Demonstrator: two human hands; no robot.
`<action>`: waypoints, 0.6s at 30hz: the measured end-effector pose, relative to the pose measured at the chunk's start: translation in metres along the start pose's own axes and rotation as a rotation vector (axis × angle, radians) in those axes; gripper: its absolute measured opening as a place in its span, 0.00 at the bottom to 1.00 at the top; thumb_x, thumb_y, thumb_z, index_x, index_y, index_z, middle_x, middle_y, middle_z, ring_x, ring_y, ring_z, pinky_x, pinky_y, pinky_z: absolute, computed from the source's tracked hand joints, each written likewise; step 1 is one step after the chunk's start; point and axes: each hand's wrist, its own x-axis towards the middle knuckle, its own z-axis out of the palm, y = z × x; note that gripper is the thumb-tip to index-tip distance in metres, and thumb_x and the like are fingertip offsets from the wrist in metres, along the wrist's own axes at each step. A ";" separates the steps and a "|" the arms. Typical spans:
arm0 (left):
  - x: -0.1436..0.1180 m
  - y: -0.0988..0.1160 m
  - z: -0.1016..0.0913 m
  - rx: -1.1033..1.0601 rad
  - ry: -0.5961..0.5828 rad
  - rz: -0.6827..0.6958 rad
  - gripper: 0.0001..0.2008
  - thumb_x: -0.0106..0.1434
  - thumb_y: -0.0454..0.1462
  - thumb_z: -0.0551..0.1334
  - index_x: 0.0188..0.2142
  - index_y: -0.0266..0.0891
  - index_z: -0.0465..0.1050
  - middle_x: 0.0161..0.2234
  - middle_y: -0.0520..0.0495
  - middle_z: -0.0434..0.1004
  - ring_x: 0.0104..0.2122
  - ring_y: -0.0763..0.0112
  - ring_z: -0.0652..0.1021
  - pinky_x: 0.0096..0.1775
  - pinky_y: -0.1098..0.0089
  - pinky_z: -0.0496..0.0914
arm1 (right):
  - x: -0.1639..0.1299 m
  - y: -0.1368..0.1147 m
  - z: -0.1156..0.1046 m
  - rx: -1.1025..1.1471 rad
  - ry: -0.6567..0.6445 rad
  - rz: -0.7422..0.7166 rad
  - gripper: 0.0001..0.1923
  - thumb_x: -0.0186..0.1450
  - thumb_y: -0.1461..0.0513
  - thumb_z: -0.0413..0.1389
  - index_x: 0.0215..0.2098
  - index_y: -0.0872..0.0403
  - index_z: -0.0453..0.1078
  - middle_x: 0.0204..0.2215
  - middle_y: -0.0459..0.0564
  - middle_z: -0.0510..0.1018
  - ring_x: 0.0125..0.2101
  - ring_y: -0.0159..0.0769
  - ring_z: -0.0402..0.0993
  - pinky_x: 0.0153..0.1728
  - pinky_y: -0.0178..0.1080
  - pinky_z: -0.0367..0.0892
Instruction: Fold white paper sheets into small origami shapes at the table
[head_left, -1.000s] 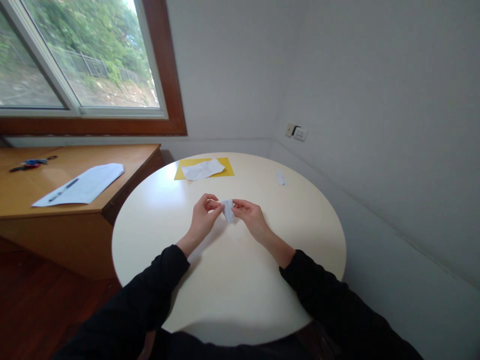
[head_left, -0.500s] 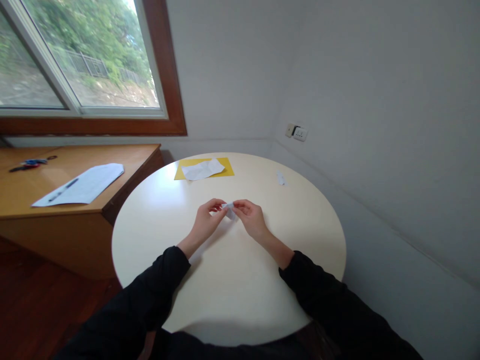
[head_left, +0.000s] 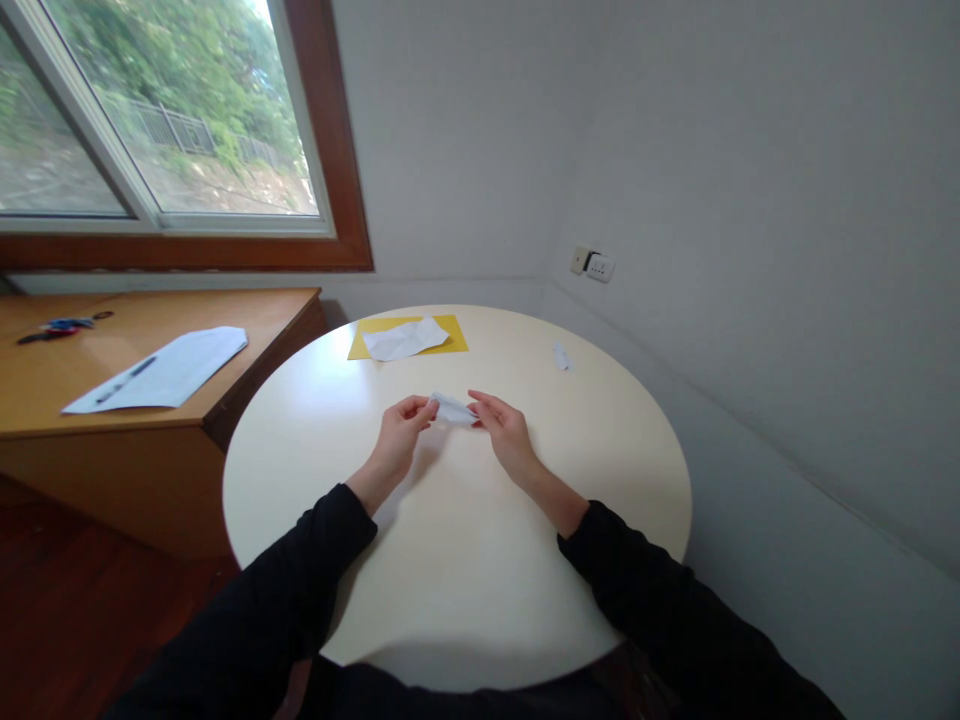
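left hand (head_left: 397,432): fingers pinch left end of folded paper (head_left: 453,409) | right hand (head_left: 505,430): fingers pinch its right end | paper: held just above round table (head_left: 615,470), mid-table | yellow sheet (head_left: 457,335) at far edge

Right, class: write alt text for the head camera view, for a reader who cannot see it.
Two hands, the left hand and right hand, pinch a small folded white paper between them above a round cream table. Farther back lies a yellow sheet with white paper on it.
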 end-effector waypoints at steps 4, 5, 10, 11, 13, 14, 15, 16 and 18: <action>0.003 -0.003 -0.002 -0.211 0.027 -0.161 0.12 0.44 0.41 0.68 0.25 0.36 0.71 0.24 0.52 0.70 0.24 0.79 0.68 0.29 0.76 0.62 | 0.001 0.004 -0.001 0.030 -0.039 0.027 0.18 0.54 0.58 0.55 0.42 0.55 0.70 0.33 0.51 0.77 0.34 0.35 0.73 0.35 0.39 0.67; 0.004 -0.003 -0.002 -0.265 0.006 -0.194 0.12 0.44 0.40 0.68 0.26 0.36 0.71 0.24 0.52 0.70 0.24 0.80 0.68 0.28 0.76 0.62 | 0.001 0.005 0.000 0.037 -0.057 0.021 0.19 0.53 0.59 0.57 0.43 0.54 0.70 0.33 0.51 0.77 0.34 0.35 0.72 0.35 0.39 0.67; 0.003 -0.003 -0.001 -0.417 -0.112 -0.311 0.13 0.47 0.37 0.67 0.34 0.39 0.71 0.23 0.55 0.69 0.21 0.82 0.68 0.27 0.77 0.64 | -0.004 0.002 0.006 0.006 -0.153 -0.052 0.24 0.49 0.62 0.61 0.45 0.52 0.68 0.38 0.50 0.74 0.36 0.34 0.70 0.35 0.37 0.68; 0.002 -0.004 -0.001 -0.427 -0.123 -0.327 0.14 0.48 0.36 0.67 0.36 0.40 0.71 0.23 0.55 0.69 0.21 0.82 0.68 0.27 0.77 0.64 | -0.005 0.001 0.007 -0.004 -0.169 -0.060 0.25 0.48 0.62 0.61 0.46 0.52 0.68 0.38 0.50 0.74 0.36 0.34 0.70 0.34 0.36 0.68; 0.001 -0.005 0.000 -0.436 -0.146 -0.345 0.16 0.49 0.35 0.66 0.39 0.42 0.70 0.24 0.55 0.69 0.21 0.82 0.69 0.27 0.77 0.65 | -0.006 0.001 0.008 -0.007 -0.184 -0.067 0.26 0.49 0.61 0.62 0.47 0.52 0.67 0.37 0.50 0.74 0.36 0.33 0.69 0.34 0.36 0.68; 0.001 -0.005 0.001 -0.437 -0.162 -0.349 0.15 0.49 0.34 0.66 0.39 0.42 0.70 0.25 0.55 0.70 0.22 0.81 0.69 0.27 0.77 0.65 | -0.006 0.001 0.008 -0.003 -0.184 -0.070 0.26 0.49 0.61 0.62 0.47 0.52 0.67 0.37 0.50 0.74 0.36 0.33 0.69 0.34 0.36 0.68; 0.000 -0.005 0.002 -0.438 -0.179 -0.349 0.14 0.50 0.34 0.66 0.38 0.41 0.70 0.25 0.54 0.70 0.22 0.81 0.70 0.27 0.77 0.66 | -0.006 0.001 0.008 0.003 -0.181 -0.071 0.26 0.49 0.60 0.62 0.47 0.52 0.67 0.36 0.49 0.74 0.36 0.33 0.69 0.34 0.36 0.68; 0.000 -0.005 0.003 -0.437 -0.194 -0.350 0.12 0.50 0.34 0.65 0.36 0.39 0.70 0.26 0.53 0.71 0.23 0.81 0.70 0.27 0.77 0.66 | -0.006 0.002 0.008 0.006 -0.176 -0.073 0.25 0.50 0.60 0.62 0.47 0.52 0.67 0.36 0.50 0.74 0.36 0.33 0.70 0.34 0.36 0.68; -0.002 -0.005 0.004 -0.436 -0.203 -0.362 0.08 0.51 0.33 0.65 0.32 0.37 0.70 0.26 0.52 0.71 0.23 0.80 0.71 0.27 0.77 0.66 | -0.005 0.003 0.007 0.004 -0.162 -0.075 0.24 0.50 0.59 0.61 0.46 0.52 0.68 0.36 0.50 0.74 0.35 0.34 0.70 0.34 0.37 0.68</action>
